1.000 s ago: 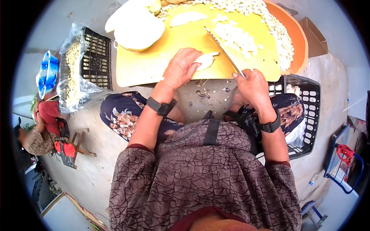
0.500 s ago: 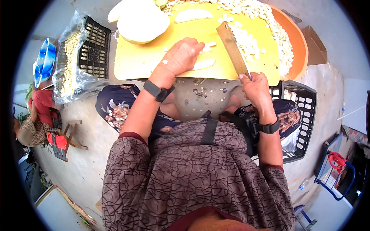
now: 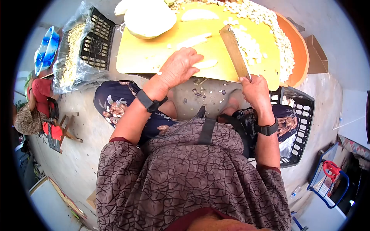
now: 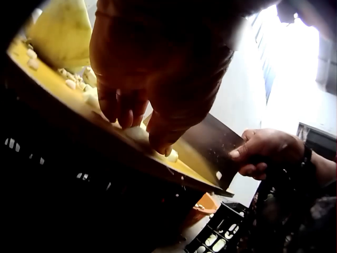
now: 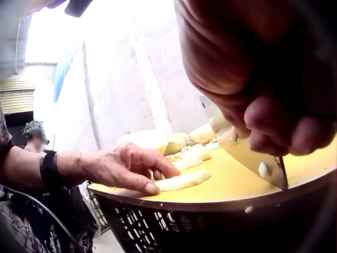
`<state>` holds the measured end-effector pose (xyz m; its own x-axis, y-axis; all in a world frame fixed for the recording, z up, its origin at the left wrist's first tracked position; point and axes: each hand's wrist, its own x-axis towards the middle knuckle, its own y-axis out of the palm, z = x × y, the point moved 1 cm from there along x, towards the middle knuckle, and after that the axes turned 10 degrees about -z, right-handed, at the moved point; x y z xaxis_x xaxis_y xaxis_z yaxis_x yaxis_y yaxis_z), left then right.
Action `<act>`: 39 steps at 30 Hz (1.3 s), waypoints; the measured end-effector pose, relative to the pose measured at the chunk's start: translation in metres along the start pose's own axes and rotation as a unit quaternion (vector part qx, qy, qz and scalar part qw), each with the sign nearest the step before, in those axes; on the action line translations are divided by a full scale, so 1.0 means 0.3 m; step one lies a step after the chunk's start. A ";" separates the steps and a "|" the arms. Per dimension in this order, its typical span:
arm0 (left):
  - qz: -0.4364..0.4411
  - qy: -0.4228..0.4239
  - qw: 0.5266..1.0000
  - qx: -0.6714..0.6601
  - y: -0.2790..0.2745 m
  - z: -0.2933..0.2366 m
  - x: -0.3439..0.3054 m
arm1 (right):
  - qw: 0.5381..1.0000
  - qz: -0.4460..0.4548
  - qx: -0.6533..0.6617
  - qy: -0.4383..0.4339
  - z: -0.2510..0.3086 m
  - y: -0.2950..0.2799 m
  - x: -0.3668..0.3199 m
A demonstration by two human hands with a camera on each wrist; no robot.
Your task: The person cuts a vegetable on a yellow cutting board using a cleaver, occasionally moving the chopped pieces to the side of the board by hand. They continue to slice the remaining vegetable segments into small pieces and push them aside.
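Note:
My left hand (image 3: 180, 66) is over the near edge of the yellow cutting board (image 3: 146, 63). Thumb and fingertips pinch one end of a pale, peeled slice (image 5: 184, 181) lying flat there. My right hand (image 3: 256, 90) grips the handle of a broad-bladed knife (image 3: 234, 50) at the board's right side. In the right wrist view its blade meets the board on edge, with a pale bit stuck to it. Beyond the left hand lie more pale strips (image 3: 194, 40). Diced white pieces (image 3: 248, 48) are heaped right of the blade.
A large pale, gourd-like piece (image 3: 150, 19) sits at the board's far left, near another long slice (image 3: 199, 15). More dice fill an orange basin (image 3: 298, 50) behind. Black crates stand left (image 3: 98, 40) and right (image 3: 304, 127); another person (image 3: 31, 117) sits far left.
My left hand lifted from the slice, moved up with a thin strip, then came back down to the slice near the edge. The knife has turned, showing its broad side, and shifted slightly right.

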<state>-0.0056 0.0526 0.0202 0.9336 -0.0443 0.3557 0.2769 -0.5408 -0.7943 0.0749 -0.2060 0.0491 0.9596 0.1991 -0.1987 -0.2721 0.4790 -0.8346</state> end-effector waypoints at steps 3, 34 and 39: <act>-0.020 0.001 1.000 -0.024 0.044 0.006 -0.006 | 1.000 0.008 -0.014 -0.005 0.003 -0.007 0.003; -0.148 0.049 0.986 -0.054 0.212 -0.053 0.078 | 1.000 0.005 -0.026 -0.006 0.065 -0.084 -0.116; -0.145 0.044 0.986 -0.062 0.204 -0.059 0.073 | 0.997 -0.002 -0.062 -0.043 0.094 -0.083 -0.132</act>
<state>0.0278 0.0036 -0.0119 0.7939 0.0576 0.6054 0.4950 -0.6395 -0.5883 0.0417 -0.2016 0.0921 0.9499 0.2720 -0.1543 -0.2518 0.3726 -0.8932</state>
